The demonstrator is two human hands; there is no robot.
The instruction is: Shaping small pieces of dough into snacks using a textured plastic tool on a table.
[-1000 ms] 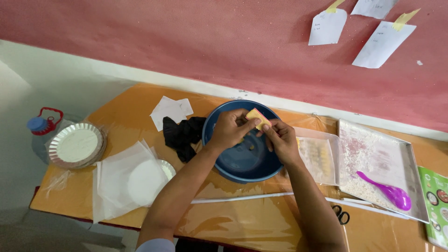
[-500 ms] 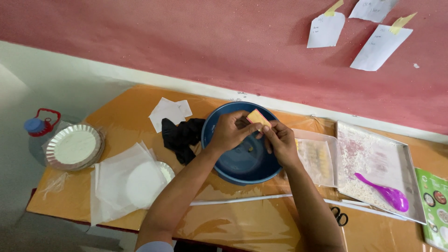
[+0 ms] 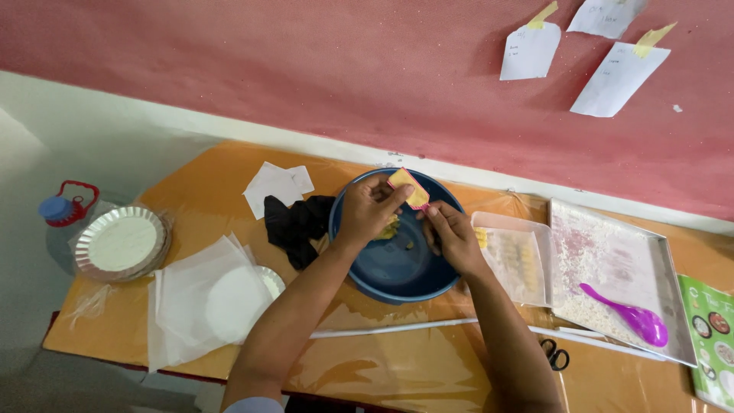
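Far left sit a jug [image 3: 65, 214], a stack of foil plates [image 3: 121, 243] and clear bags [image 3: 206, 294]; none of it is in play.

Your left hand [image 3: 368, 213] is over the blue bowl [image 3: 397, 268], wrist cocked, fingers curled and pressed on the near edge of a small yellow card [image 3: 409, 189] with a pink rim. The card stands tilted above the bowl's far side. Beneath your palm a clump of yellow stuff clings, likely dough or filling, though the view is too small to be sure.

Your right hand [image 3: 453, 235] comes in from the other side, forearm running down to the lower right, fingertips pinched together just under the card's lower corner and touching it.

By the look of it you're scraping or loading the card over the bowl. The next move calls for a steady left-hand hold and small, careful right-finger work so nothing falls outside the rim.

To the right lie a clear tub [image 3: 514, 256], a tray [image 3: 612, 268] with a purple spoon [image 3: 631, 315], and scissors [image 3: 556, 354].
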